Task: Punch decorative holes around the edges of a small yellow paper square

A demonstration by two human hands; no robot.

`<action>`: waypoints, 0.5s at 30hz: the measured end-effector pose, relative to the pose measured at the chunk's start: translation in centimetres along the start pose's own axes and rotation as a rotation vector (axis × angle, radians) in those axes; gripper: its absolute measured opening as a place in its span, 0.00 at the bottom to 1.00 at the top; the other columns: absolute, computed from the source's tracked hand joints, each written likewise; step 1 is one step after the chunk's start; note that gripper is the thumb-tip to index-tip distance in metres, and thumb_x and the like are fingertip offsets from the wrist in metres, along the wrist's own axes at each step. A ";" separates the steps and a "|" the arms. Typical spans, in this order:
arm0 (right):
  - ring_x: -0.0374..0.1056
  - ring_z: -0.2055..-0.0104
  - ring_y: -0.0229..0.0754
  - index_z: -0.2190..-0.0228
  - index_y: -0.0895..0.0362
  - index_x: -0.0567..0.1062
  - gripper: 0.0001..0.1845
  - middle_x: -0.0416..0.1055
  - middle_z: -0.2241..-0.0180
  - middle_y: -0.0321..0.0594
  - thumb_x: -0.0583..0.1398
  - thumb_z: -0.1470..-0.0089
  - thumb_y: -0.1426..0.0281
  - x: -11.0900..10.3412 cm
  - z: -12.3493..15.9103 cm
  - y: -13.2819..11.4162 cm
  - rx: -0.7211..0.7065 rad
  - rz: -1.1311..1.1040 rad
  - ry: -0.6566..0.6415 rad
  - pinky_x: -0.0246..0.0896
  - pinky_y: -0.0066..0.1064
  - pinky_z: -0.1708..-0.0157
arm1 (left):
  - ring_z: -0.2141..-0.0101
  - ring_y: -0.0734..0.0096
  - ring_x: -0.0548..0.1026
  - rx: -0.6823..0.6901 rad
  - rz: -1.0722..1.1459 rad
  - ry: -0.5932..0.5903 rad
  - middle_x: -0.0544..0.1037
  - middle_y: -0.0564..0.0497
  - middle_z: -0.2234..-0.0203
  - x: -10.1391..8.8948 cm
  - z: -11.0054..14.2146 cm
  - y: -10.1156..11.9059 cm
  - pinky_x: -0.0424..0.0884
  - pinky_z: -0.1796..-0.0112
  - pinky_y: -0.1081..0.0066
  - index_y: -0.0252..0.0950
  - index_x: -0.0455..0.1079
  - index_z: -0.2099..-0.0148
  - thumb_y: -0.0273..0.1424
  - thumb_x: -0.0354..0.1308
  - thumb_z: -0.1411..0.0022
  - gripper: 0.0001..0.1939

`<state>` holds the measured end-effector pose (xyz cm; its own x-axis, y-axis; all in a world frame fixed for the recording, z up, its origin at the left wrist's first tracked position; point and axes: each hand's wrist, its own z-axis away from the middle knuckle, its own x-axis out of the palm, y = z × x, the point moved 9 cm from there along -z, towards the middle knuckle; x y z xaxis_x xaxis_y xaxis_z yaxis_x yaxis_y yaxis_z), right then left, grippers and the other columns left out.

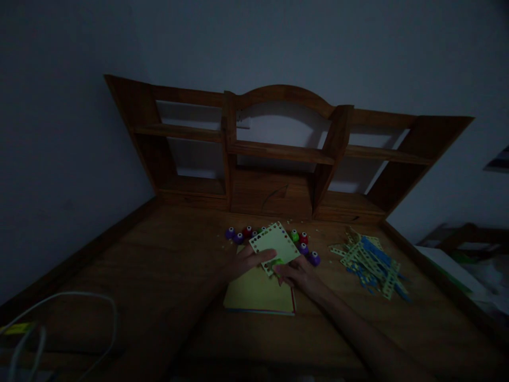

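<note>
A pale yellow-green paper square [274, 245] with punched holes along its edges is held up over a stack of yellow paper [258, 293] on the wooden desk [159, 265]. My left hand [246, 261] grips the square's lower left edge with fingers closed on it. My right hand [296, 276] is closed around a small green punch [275, 263] clamped on the square's lower edge. A row of small round punches [274, 239] in purple, red and green lies just behind the paper.
A pile of punched yellow and blue paper strips [371, 260] lies to the right. A wooden shelf unit [278, 154] stands at the back of the desk. White cables [59, 318] curl at the near left. The room is dim.
</note>
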<state>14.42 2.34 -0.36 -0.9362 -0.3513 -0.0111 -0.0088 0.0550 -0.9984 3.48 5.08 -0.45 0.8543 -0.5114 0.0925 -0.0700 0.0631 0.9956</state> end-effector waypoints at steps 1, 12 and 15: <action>0.51 0.84 0.31 0.72 0.58 0.71 0.13 0.63 0.83 0.29 0.65 0.53 0.61 0.2 0.0 -0.2 0.000 0.004 -0.010 0.45 0.24 0.84 | 0.57 0.60 0.74 -0.011 0.005 -0.020 0.78 0.47 0.57 0.2 0.0 -0.1 0.67 0.54 0.63 0.36 0.69 0.50 0.39 0.61 0.45 0.22; 0.60 0.80 0.34 0.71 0.59 0.72 0.16 0.70 0.77 0.36 0.62 0.49 0.58 0.5 0.1 -1.0 -0.083 0.187 -0.081 0.53 0.24 0.82 | 0.52 0.57 0.72 0.058 0.011 0.095 0.77 0.46 0.54 -0.7 -0.5 1.5 0.66 0.50 0.61 0.35 0.72 0.53 0.40 0.62 0.46 0.20; 0.61 0.76 0.35 0.66 0.59 0.73 0.15 0.69 0.74 0.36 0.61 0.47 0.59 0.2 0.0 -1.6 -0.126 0.256 -0.096 0.54 0.25 0.78 | 0.52 0.56 0.72 0.056 0.028 0.171 0.77 0.47 0.55 -1.6 -0.4 1.8 0.67 0.51 0.62 0.36 0.71 0.52 0.40 0.63 0.47 0.21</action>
<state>14.23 2.12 1.21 -0.8759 -0.3978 -0.2731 0.1746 0.2664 -0.9479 2.21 6.39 1.21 0.9264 -0.3566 0.1209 -0.1197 0.0255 0.9925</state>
